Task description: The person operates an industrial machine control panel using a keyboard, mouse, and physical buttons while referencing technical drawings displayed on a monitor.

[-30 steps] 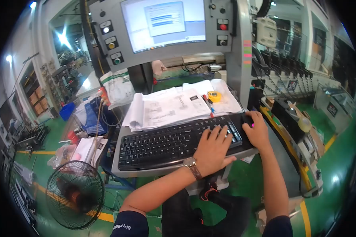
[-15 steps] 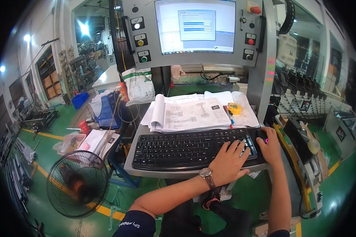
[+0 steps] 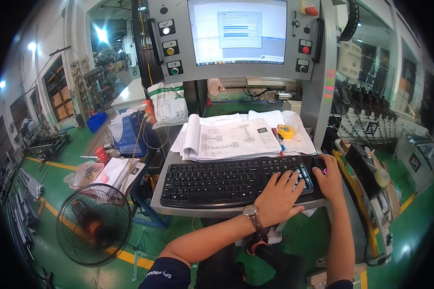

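My left hand [image 3: 280, 198] rests over the number pad at the right end of a black keyboard [image 3: 212, 182], its fingers spread on the keys and the thumb out to the side. A watch circles that wrist. My right hand [image 3: 329, 178] is curved over a dark computer mouse [image 3: 321, 164] with a pink light, just right of the keyboard. Behind the keyboard lie printed drawings [image 3: 226, 139], partly rolled at the left. Pens [image 3: 278, 136] and a yellow tape measure [image 3: 285, 131] sit on the papers. Above, a monitor [image 3: 238, 31] displays a window with blue bars.
Push buttons [image 3: 170, 51] flank the monitor, with a red knob [image 3: 311, 10] at upper right. A caged fan [image 3: 95, 225] stands at lower left. A white bag [image 3: 169, 104] hangs left of the papers. A yellow-edged rack [image 3: 359, 204] stands right of the desk.
The view has shifted very slightly. Both hands stay in place on the keyboard and the mouse.
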{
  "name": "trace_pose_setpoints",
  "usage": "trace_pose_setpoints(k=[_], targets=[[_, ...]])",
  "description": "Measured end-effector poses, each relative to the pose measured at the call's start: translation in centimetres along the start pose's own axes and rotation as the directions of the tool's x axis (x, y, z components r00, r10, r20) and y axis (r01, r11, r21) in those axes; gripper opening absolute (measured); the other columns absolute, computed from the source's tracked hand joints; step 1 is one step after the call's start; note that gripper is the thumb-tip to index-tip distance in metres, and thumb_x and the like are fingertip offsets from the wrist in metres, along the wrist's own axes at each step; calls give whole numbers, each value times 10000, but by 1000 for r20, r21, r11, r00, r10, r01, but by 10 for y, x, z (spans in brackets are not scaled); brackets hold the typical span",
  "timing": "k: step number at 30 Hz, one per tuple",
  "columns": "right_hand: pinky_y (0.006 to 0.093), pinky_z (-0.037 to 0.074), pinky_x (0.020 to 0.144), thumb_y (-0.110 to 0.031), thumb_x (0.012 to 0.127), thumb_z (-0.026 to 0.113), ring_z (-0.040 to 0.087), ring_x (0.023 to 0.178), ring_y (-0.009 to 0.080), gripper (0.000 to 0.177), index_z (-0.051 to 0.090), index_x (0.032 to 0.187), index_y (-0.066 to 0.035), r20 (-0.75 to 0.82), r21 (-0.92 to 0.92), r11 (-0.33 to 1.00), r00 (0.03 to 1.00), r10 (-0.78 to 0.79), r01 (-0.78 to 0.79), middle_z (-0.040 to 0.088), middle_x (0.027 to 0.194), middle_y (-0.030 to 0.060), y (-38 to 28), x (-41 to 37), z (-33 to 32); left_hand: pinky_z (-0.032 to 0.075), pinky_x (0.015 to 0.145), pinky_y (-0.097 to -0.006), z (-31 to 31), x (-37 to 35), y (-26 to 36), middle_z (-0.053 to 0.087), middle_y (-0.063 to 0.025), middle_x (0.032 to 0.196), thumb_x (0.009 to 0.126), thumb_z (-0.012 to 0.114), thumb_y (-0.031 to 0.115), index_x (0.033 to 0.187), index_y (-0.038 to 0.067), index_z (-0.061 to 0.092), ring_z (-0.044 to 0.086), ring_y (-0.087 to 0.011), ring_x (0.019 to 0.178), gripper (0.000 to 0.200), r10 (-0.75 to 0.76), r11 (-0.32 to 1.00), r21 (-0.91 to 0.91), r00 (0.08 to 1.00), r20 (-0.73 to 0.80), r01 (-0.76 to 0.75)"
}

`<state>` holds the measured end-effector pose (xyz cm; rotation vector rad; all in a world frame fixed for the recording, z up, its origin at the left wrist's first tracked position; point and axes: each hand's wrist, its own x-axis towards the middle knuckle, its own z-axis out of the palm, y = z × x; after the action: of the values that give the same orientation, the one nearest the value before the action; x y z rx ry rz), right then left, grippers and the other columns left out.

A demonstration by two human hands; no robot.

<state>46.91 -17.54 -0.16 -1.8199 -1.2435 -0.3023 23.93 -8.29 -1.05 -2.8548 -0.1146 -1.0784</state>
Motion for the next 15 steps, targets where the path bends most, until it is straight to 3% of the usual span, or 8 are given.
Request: trace_pose_setpoints(k=[15], targets=[[463,535,1044,-176,908,753,682,1221,390,479,652,1359,-48,-21,-12,1000,999,-27,27,656,1344,175,1,0,0,420,1182,-528,0,0,1,573,-235,1521,938,779,517,1458,15,599,524,-396,1411,745,-7,1000,-3,1000,15,7]])
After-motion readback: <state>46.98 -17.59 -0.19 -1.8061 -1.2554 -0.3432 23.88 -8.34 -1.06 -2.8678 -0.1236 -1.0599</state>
